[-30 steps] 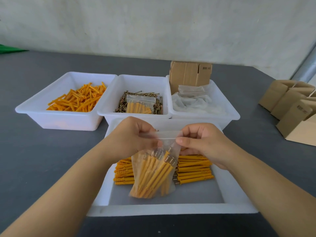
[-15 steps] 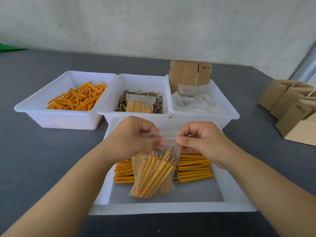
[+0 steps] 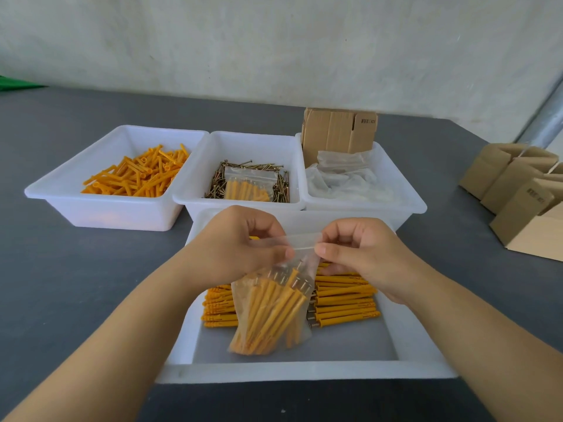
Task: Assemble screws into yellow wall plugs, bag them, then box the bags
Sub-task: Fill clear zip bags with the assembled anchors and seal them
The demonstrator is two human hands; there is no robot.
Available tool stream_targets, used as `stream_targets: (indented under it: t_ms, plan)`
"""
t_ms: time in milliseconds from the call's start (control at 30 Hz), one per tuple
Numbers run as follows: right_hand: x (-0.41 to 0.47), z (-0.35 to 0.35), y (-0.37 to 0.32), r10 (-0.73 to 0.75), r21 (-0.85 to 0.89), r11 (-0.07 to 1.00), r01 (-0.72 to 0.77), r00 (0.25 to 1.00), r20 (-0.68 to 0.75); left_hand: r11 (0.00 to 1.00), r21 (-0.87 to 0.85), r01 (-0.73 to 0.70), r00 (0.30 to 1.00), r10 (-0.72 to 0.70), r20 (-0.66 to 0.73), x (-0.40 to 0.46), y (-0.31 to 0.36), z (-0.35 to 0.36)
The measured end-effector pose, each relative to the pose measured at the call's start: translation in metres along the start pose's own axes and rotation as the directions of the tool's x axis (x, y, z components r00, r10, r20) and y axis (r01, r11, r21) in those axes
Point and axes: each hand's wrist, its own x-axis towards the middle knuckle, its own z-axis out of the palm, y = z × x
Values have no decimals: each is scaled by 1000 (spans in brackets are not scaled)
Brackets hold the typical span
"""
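Note:
A clear zip bag (image 3: 271,312) filled with yellow wall plugs with screws in them hangs above the near white tray (image 3: 304,371). My left hand (image 3: 237,245) pinches the bag's top strip at its left end and my right hand (image 3: 356,248) pinches it at the right end. Under the bag, rows of assembled plugs (image 3: 344,300) lie in the tray. Another filled bag (image 3: 248,185) rests on the loose screws (image 3: 281,187) in the middle bin.
At the back left, a white bin (image 3: 100,214) holds loose yellow plugs (image 3: 137,175). The right bin (image 3: 417,205) holds empty clear bags (image 3: 344,178) and a flat cardboard box (image 3: 338,132). Several cardboard boxes (image 3: 524,202) stand at the right on the grey table (image 3: 76,284).
Both hands keep pinching the bag's top strip; the fingers have shifted slightly along it. The bag hangs in the same place.

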Motion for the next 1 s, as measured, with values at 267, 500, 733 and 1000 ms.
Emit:
stream_targets:
  t_ms: [267,500,733,1000]
  plan:
    - [-3,9,-2,-151,-174,973,150,989,11,978,200,-56,998,48,41,3,16,1]
    - [-5,10,-2,-153,-122,981,151,988,-6,943,322,-88,996,91,5,5,22,12]
    - [-4,9,0,-131,-105,986,132,991,10,968,246,-57,998,62,-12,3,20,10]
    - [-3,8,0,-140,-151,978,142,990,26,972,234,-2,1000,2,1,-1,11,5]
